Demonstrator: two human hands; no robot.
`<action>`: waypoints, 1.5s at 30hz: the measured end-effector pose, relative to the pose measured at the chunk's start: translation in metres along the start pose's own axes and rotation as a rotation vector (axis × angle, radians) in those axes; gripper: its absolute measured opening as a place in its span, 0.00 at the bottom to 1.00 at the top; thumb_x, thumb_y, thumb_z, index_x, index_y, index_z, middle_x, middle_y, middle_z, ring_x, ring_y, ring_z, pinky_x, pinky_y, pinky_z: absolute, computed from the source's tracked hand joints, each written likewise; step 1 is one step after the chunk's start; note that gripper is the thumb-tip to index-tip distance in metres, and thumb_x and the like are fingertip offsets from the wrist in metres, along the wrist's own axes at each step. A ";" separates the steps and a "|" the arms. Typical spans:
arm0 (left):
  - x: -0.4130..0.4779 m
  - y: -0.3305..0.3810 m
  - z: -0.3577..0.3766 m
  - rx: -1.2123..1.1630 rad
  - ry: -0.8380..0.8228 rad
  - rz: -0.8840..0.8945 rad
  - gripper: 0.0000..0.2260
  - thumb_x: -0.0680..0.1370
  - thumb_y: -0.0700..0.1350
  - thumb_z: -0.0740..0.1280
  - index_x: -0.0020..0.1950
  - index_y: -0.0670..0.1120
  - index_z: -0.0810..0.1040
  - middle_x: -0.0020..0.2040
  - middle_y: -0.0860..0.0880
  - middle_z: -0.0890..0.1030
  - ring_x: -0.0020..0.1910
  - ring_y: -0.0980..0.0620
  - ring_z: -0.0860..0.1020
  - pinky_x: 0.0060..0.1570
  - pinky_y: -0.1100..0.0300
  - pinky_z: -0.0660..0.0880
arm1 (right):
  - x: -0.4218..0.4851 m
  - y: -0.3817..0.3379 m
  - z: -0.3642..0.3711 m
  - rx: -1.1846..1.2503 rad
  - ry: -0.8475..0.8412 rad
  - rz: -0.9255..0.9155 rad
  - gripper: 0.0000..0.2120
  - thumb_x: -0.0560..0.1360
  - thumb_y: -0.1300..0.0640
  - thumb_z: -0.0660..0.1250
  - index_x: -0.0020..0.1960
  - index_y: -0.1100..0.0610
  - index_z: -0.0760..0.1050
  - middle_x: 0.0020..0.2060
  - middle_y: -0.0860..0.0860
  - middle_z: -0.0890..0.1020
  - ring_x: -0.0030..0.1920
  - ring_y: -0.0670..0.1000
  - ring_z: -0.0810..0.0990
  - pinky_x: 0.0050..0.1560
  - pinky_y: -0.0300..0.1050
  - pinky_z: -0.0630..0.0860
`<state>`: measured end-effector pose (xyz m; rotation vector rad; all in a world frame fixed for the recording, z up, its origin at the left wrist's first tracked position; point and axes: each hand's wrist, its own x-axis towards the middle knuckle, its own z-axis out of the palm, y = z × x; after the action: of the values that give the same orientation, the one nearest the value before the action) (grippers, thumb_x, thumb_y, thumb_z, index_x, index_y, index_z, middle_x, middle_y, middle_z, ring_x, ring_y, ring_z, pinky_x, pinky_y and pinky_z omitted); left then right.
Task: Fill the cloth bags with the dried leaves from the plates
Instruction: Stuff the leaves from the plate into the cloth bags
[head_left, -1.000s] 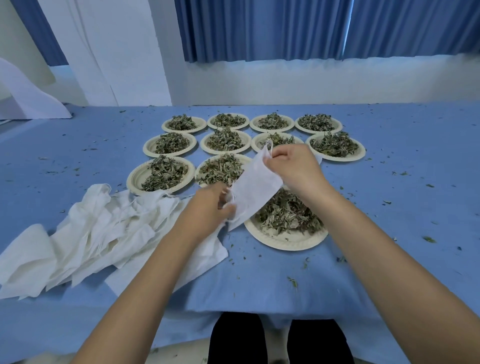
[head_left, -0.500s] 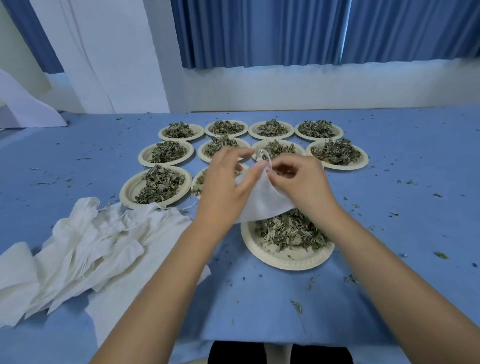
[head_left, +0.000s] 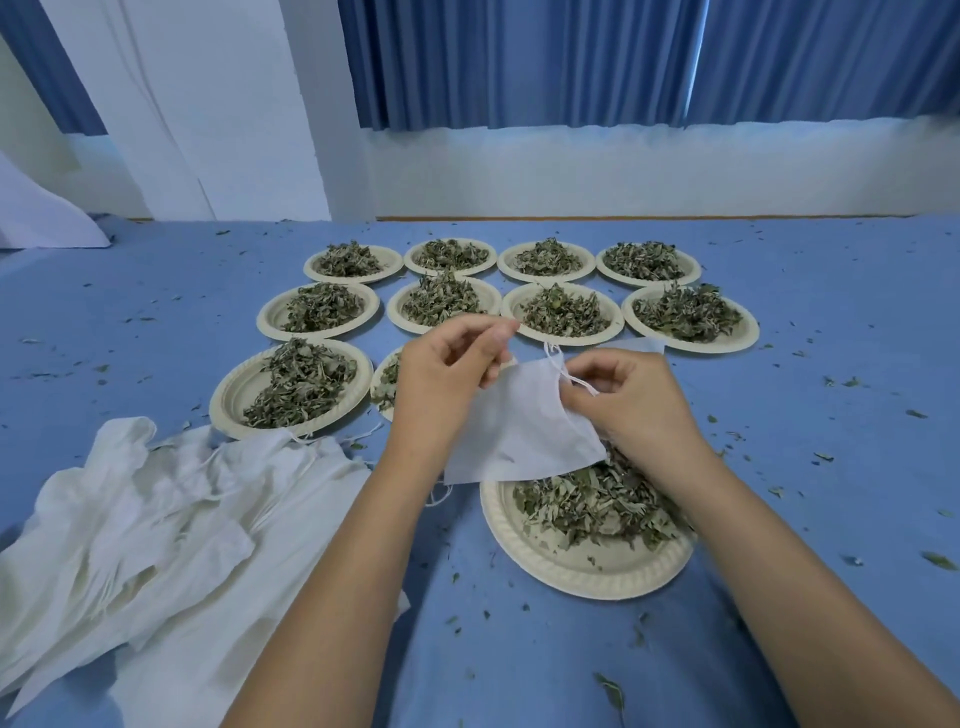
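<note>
Surface (head_left: 810, 519) draped in blue cloth filled most of the frame, running from the bottom edge to a white wall (head_left: 623, 171) at the back. Blue curtains (head_left: 519, 62) hung across the top of the frame.

A pile of cloth bags (head_left: 156, 519), white and crumpled, lay at lower left. Ten plates (head_left: 317, 312), pale and round, stood in rows across the middle of the frame, four in each of the two back rows and two in the row in front. Each was heaped with dried leaves (head_left: 563, 312). One plate in the front row was partly hidden behind the left hand. The nearest plate (head_left: 587, 577) sat apart from the rows at lower centre, also bearing leaves.

Two bare forearms reached in from the bottom edge. Between the hands, at the centre of the frame, a single cloth bag (head_left: 519, 431) was held up in the air, just above the far edge of the nearest plate and with no leaves seen in it.

The left hand (head_left: 447, 379) gripped the bag's left side, its fingers (head_left: 488, 338) curled and the tips drawn together. The right hand (head_left: 628, 400) pinched the bag's right edge, fingers (head_left: 587, 374) curled close around the cloth. A thin white drawstring (head_left: 558, 358) looped out at the bag's top, beside the right fingertips.

Small leaf crumbs (head_left: 610, 691) were scattered over the blue cloth.
</note>
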<state>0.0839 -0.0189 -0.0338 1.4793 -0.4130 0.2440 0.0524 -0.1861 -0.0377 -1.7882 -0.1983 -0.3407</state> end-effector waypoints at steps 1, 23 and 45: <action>0.000 -0.001 0.000 0.032 -0.058 0.023 0.04 0.76 0.46 0.71 0.48 0.53 0.84 0.37 0.57 0.81 0.32 0.58 0.73 0.37 0.66 0.72 | 0.000 -0.001 0.000 0.009 -0.014 0.007 0.11 0.70 0.68 0.72 0.36 0.52 0.80 0.29 0.41 0.81 0.29 0.38 0.76 0.31 0.29 0.70; -0.013 -0.004 0.009 0.115 0.052 0.003 0.08 0.76 0.36 0.70 0.46 0.50 0.84 0.37 0.52 0.85 0.32 0.58 0.78 0.38 0.64 0.76 | -0.007 -0.004 -0.002 0.177 0.230 0.099 0.08 0.73 0.65 0.70 0.37 0.57 0.79 0.28 0.46 0.79 0.28 0.43 0.74 0.29 0.35 0.70; -0.017 0.002 0.005 0.549 0.359 0.465 0.05 0.77 0.36 0.69 0.49 0.41 0.84 0.41 0.47 0.82 0.37 0.55 0.78 0.39 0.62 0.76 | -0.020 -0.008 -0.067 -0.376 -0.471 0.034 0.17 0.61 0.45 0.77 0.48 0.47 0.80 0.42 0.44 0.80 0.41 0.49 0.76 0.46 0.51 0.75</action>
<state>0.0675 -0.0223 -0.0390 1.8089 -0.4098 1.0436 0.0225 -0.2478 -0.0231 -2.2245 -0.4583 0.0831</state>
